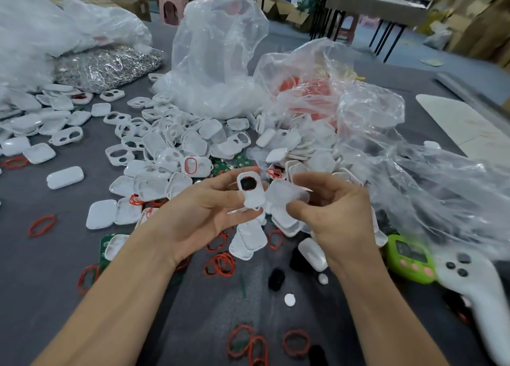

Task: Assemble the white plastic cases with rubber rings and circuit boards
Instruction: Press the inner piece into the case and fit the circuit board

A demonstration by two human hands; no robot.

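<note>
Head view: the left hand (204,213) pinched a windowed case (249,193), the right hand (339,213) pinched a plain half (287,195) just beside it, seemingly to mate them; rings (220,263) lay beneath the hands.

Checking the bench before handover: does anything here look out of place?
Yes. Near the right hand, a green handheld gadget and a white controller lie beside the case parts, unrelated to the assembly. Red rubber rings are strewn loose over the table.
</note>
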